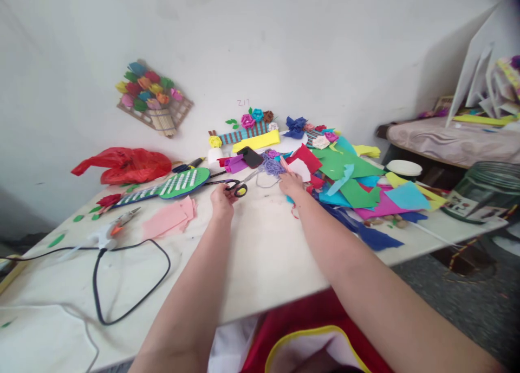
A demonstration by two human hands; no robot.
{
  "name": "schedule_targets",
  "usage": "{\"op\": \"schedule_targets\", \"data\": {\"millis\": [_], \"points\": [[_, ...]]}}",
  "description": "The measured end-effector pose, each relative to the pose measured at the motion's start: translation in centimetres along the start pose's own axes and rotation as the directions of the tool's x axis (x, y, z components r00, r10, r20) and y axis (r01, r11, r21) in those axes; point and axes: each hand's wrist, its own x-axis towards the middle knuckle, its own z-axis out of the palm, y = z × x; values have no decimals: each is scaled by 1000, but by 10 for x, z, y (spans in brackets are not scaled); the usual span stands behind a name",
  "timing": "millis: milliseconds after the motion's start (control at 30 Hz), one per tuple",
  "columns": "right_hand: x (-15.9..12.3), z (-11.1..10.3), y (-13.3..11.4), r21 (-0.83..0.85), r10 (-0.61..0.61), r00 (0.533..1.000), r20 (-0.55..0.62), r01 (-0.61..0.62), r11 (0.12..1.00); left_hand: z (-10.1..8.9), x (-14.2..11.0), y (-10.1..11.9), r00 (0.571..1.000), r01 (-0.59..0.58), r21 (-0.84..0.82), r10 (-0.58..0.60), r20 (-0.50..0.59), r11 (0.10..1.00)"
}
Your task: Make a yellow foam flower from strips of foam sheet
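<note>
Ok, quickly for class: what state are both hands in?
Left hand: fingers curled at the black-handled metal scissors; grip cannot be told.
Right hand: by the tangled purple yarn; open or closed cannot be told.

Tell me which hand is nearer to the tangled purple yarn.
Right. The right hand is close beside the purple yarn, at its right near edge. The left hand is farther off, left of the yarn and nearer the person, at the handles of the scissors.
</note>
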Motion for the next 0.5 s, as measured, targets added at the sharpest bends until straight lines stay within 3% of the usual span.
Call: {"op": "schedule_targets", "data": {"millis": [267, 400, 500], "points": [[-5, -11, 1, 40, -27, 972, -234, 38, 998, -4, -1, -3, 998, 56, -35, -56, -3, 998], [-10, -20, -12, -4, -120, 957, -264, 124, 992, -4, 0, -3, 999, 48, -49, -49, -12, 998], [-15, -15, -30, -16, -198, 969, -147, 198, 980, -4, 0, -3, 999, 43, -68, -44, -2, 997]]}}
